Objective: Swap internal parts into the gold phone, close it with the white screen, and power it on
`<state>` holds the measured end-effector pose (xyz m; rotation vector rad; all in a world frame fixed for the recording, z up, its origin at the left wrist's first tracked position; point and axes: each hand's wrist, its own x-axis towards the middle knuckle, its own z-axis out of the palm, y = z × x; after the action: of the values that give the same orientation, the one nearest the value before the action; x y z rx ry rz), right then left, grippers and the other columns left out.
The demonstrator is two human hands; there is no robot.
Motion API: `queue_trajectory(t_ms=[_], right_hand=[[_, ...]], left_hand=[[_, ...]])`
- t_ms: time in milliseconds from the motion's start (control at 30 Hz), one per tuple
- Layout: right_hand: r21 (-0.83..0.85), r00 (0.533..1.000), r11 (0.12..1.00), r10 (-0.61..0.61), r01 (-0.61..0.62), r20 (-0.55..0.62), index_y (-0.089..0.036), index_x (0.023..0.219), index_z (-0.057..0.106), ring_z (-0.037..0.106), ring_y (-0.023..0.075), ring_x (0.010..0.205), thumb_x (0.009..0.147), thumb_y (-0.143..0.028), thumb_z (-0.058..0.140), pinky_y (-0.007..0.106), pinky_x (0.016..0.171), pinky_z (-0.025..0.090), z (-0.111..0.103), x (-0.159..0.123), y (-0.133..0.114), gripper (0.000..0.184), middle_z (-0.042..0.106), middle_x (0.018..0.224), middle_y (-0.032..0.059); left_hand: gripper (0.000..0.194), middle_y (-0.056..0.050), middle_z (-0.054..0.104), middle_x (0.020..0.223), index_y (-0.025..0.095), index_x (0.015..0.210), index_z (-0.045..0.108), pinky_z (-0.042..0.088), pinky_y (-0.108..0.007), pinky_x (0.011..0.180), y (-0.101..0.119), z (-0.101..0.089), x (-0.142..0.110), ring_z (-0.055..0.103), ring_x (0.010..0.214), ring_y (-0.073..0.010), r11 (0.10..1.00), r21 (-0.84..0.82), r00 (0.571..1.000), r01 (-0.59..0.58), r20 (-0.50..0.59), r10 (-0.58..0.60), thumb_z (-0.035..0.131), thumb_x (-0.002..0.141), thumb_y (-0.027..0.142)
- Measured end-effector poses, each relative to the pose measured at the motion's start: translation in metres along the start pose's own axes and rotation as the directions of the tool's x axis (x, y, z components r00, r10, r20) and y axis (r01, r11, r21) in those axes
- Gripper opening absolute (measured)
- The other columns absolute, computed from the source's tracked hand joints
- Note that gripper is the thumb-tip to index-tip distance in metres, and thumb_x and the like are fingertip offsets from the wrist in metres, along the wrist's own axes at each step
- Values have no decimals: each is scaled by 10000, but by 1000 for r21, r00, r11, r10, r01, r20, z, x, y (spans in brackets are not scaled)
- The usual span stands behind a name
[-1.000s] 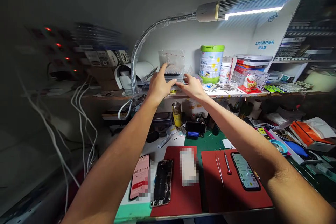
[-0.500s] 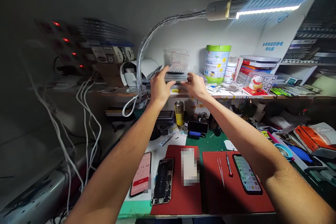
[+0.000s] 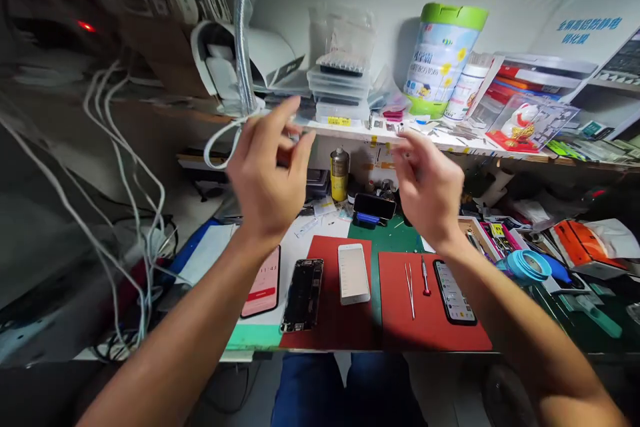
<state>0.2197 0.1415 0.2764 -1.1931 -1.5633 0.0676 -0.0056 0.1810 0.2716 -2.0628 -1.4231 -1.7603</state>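
Note:
Both my hands hang in mid-air in front of the shelf edge (image 3: 450, 145), above the bench. My left hand (image 3: 267, 173) has its fingers half curled, index finger up and thumb close to it, smeared by motion. My right hand (image 3: 430, 183) is also half curled and blurred. Whether either holds anything I cannot tell. A stack of clear plastic boxes (image 3: 340, 83) stands on the shelf just beyond them, untouched. Below lie an opened phone body (image 3: 303, 293) and a white phone (image 3: 353, 273) on a red mat (image 3: 345, 327).
Tweezers (image 3: 410, 288), a screwdriver (image 3: 425, 277) and a lit phone (image 3: 454, 291) lie on the right red mat. A phone with a red screen (image 3: 263, 283) lies left. A green-lidded can (image 3: 443, 57), yellow bottle (image 3: 339, 173), lamp neck (image 3: 243, 33) and white cables (image 3: 125, 167) crowd around.
Both hands have come off the stack of clear boxes and drawn back towards me. The view has tilted down and moved closer to the bench.

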Motion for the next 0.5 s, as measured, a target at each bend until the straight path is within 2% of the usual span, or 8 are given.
queue_trajectory(t_ms=[67, 167, 200, 233, 267, 333, 400, 500], right_hand=[[6, 996, 998, 65, -65, 54, -415, 1226, 779, 770, 263, 1100, 991, -216, 624, 458, 1048, 623, -16, -71, 6, 345, 793, 1211, 33], [-9, 951, 974, 221, -225, 216, -445, 1143, 823, 757, 338, 1183, 968, -246, 655, 567, 1017, 649, -24, -174, 25, 314, 803, 1235, 47], [-40, 925, 956, 292, -291, 245, -397, 1102, 840, 754, 348, 1200, 984, -288, 657, 561, 987, 663, -24, -202, 32, 243, 800, 1262, 68], [-72, 894, 928, 373, -367, 248, -334, 1082, 849, 768, 344, 1179, 1004, -338, 658, 504, 894, 696, -22, -227, 39, 206, 805, 1253, 94], [-112, 856, 889, 459, -445, 239, -287, 1088, 850, 786, 331, 1140, 1023, -392, 656, 425, 791, 707, -21, -248, 44, 230, 812, 1228, 114], [-171, 808, 823, 566, -542, 166, -226, 1101, 836, 817, 284, 974, 1035, -472, 660, 309, 616, 666, -16, -278, 50, 310, 823, 1149, 132], [-214, 793, 792, 600, -571, 106, -197, 1128, 809, 799, 233, 811, 1043, -505, 660, 270, 530, 613, -10, -294, 51, 352, 821, 1089, 127], [-281, 847, 829, 525, -484, 89, -173, 1203, 759, 788, 239, 863, 1058, -497, 659, 317, 689, 654, 4, -303, 50, 369, 804, 1093, 131]], left_hand=[[412, -15, 747, 1238, 424, 1465, 629, 643, -463, 1006, -5, -21, -58, 747, 1089, -257, 1000, 19, 1000, -9, -18, 10, 602, 1061, 346], [505, -23, 758, 1246, 487, 1456, 629, 649, -497, 1011, -20, -43, -147, 752, 1119, -270, 999, 25, 984, -34, 178, 29, 640, 1026, 223], [514, -33, 752, 1294, 456, 1463, 633, 655, -479, 997, -25, -48, -173, 758, 1127, -264, 1000, 4, 968, -17, 252, 16, 631, 1025, 188], [493, -42, 755, 1299, 409, 1456, 650, 665, -442, 971, -30, -52, -198, 768, 1117, -253, 1000, -15, 953, 1, 304, 4, 627, 1027, 168], [456, -48, 761, 1285, 365, 1438, 667, 672, -392, 936, -34, -56, -220, 773, 1106, -238, 998, -1, 939, 64, 337, -60, 631, 1030, 164], [372, -68, 767, 1253, 299, 1405, 692, 665, -284, 780, -38, -61, -256, 786, 1021, -206, 981, 45, 907, 189, 375, -192, 634, 1048, 211], [320, -77, 771, 1221, 271, 1372, 712, 629, -227, 648, -38, -64, -282, 789, 943, -186, 946, 87, 865, 311, 386, -320, 632, 1062, 282], [306, -66, 790, 1159, 254, 1342, 727, 643, -234, 730, -31, -62, -301, 789, 905, -177, 913, 106, 820, 394, 409, -401, 633, 1066, 348]])
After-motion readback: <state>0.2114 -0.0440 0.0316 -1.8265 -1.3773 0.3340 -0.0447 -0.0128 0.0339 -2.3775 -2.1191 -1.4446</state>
